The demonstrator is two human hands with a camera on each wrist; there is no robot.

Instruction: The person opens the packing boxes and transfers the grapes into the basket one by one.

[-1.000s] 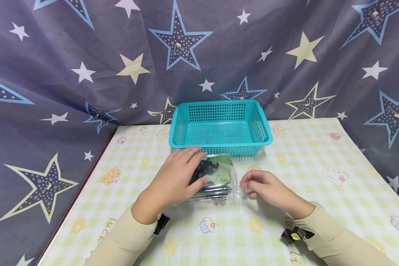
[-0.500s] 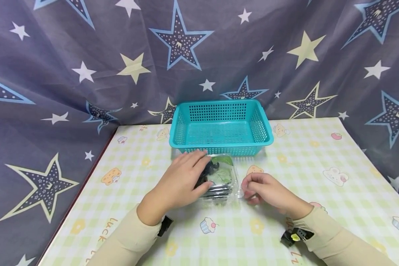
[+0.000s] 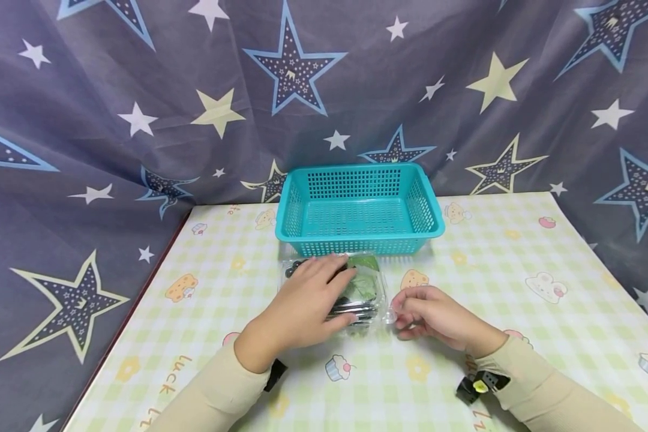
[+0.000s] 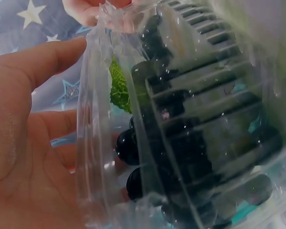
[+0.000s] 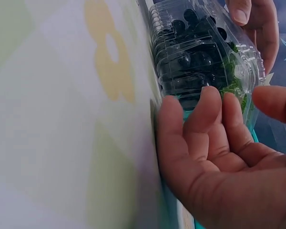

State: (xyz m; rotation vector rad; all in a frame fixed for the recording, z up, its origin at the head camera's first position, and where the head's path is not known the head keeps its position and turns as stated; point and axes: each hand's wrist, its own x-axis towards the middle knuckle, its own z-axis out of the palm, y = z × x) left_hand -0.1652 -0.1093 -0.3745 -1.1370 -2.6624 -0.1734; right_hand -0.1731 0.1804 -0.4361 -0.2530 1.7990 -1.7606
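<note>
the left hand (image 3: 308,303) is resting, fingers extended, on the fruit box (image 3: 364,289) before the basket (image 3: 359,246); the right hand (image 3: 437,318) is lying at its right edge, pinch unclear, seemingly working it loose; the next move is probably needing steady pressure.

In the head view the table (image 3: 378,384) is brightly, evenly lit, with soft shadows cast by the arms (image 3: 551,384) — the wrist views are dimmer, the box (image 4: 188,119) flecked with glare, the table blurred in the right one.
</note>
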